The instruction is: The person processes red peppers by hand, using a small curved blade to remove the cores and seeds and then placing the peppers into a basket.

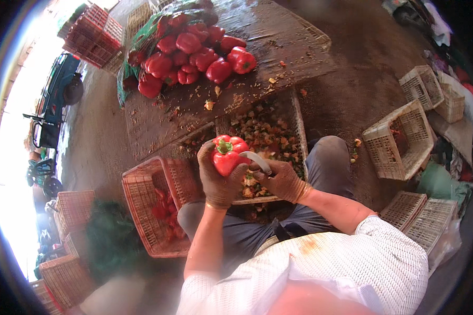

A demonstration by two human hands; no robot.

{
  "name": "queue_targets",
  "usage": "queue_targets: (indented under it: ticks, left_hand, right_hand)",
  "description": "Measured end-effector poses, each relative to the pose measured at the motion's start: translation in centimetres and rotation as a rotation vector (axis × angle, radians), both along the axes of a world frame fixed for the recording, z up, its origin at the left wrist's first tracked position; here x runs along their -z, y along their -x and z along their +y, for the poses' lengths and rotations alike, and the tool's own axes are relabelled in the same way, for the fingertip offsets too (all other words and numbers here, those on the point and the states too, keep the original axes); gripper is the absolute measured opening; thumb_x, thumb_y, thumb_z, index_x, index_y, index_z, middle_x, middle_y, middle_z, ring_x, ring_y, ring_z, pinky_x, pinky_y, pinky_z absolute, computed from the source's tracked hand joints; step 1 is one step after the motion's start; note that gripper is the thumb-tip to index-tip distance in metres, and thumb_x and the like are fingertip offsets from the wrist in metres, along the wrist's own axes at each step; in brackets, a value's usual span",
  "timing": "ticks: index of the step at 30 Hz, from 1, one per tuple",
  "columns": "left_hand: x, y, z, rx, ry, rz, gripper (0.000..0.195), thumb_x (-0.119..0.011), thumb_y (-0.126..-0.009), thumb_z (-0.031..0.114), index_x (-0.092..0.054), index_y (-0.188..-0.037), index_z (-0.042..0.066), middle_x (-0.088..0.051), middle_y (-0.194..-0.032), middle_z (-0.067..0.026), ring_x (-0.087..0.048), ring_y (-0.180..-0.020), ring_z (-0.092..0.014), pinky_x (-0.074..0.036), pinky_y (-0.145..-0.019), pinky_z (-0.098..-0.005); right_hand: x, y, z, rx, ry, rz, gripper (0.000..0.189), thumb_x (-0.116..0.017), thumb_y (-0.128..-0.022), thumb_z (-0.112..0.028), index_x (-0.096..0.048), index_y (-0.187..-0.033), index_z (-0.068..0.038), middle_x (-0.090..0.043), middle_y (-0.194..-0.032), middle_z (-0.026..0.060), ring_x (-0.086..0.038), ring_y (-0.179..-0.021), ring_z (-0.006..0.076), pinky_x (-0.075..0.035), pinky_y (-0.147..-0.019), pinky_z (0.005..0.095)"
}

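My gloved left hand (218, 185) grips a red bell pepper (225, 162), its green stem facing up toward me. In my gloved right hand (280, 179) is a short curved blade (256, 160), its tip at the pepper's right side. Whether the tip has gone into the flesh I cannot tell. Below both hands sits a crate (300, 130) holding many cut pepper cores and stems (264, 126). A red plastic crate (142, 185) stands to the left, with red pepper pieces (165, 208) inside.
Whole red peppers (193, 51) spill from a green mesh sack (136, 51) onto a board (260, 59) scattered with seeds. Pale crates (398, 141) lie to the right. Stacked crates (94, 35) and a blue vehicle (57, 98) are at the left. Green netting (110, 236) lies lower left.
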State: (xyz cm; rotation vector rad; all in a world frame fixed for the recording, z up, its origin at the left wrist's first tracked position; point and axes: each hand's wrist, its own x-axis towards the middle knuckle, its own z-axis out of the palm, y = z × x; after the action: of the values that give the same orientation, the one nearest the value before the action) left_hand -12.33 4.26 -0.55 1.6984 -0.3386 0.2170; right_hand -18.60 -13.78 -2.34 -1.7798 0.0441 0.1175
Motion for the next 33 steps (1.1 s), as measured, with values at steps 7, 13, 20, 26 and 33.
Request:
queue_targets:
  ticks: [7, 13, 20, 26, 33]
  left_hand:
    - [-3.7, 3.2, -3.2, -0.182, -0.364, -0.405, 0.085, -0.095, -0.061, 0.02, -0.051, -0.133, 0.007, -0.055, -0.129, -0.0195, -0.057, -0.118, -0.039, -0.048, -0.101, -0.0461]
    - [-4.8, -0.1, -4.2, -0.272, 0.015, -0.188, 0.077, -0.087, -0.073, 0.014, -0.045, -0.136, 0.005, -0.053, -0.132, -0.0171, -0.055, -0.12, -0.031, -0.043, -0.106, -0.0415]
    - [-5.9, -10.8, 1.6, -0.325, 0.544, 0.124, 0.057, -0.075, -0.094, 0.035, -0.047, -0.134, 0.006, -0.055, -0.124, -0.008, -0.052, -0.113, -0.019, -0.044, -0.101, -0.0353]
    - [4.3, -13.2, 7.2, -0.105, 0.475, 0.391, 0.06, -0.076, -0.094, 0.03, -0.048, -0.14, 0.006, -0.059, -0.124, -0.008, -0.057, -0.112, -0.018, -0.048, -0.1, -0.0337]
    - [2.8, -11.2, 3.8, 0.189, 0.419, 0.588, 0.082, -0.088, -0.077, 0.011, -0.042, -0.145, 0.003, -0.061, -0.126, -0.0096, -0.062, -0.111, -0.022, -0.054, -0.097, -0.0381]
  right_hand:
    - [-2.0, 1.4, -0.5, 0.057, 0.256, -0.164, 0.024, -0.064, -0.094, -0.024, -0.066, -0.112, -0.008, -0.07, -0.101, 0.0202, -0.067, -0.093, 0.0437, -0.054, -0.077, 0.0489]
    - [-4.1, -1.8, 2.3, 0.209, 0.374, -0.274, 0.017, -0.057, -0.096, -0.018, -0.06, -0.112, -0.014, -0.072, -0.097, 0.0189, -0.07, -0.092, 0.0411, -0.055, -0.075, 0.0515]
    - [1.2, -4.7, 4.2, -0.095, 0.508, -0.098, 0.019, -0.063, -0.095, -0.021, -0.066, -0.106, -0.007, -0.069, -0.082, 0.0173, -0.069, -0.077, 0.0361, -0.054, -0.067, 0.047]
    - [1.3, -5.0, -0.7, -0.242, 0.225, 0.204, 0.058, -0.058, -0.099, -0.015, -0.037, -0.153, -0.018, -0.069, -0.119, 0.0128, -0.068, -0.101, 0.0247, -0.055, -0.09, 0.0372]
    - [0.5, -11.6, 0.1, 0.07, -0.136, 0.117, 0.046, -0.074, -0.094, -0.021, -0.062, -0.133, -0.001, -0.072, -0.112, 0.0053, -0.065, -0.101, 0.0124, -0.052, -0.09, 0.0318]
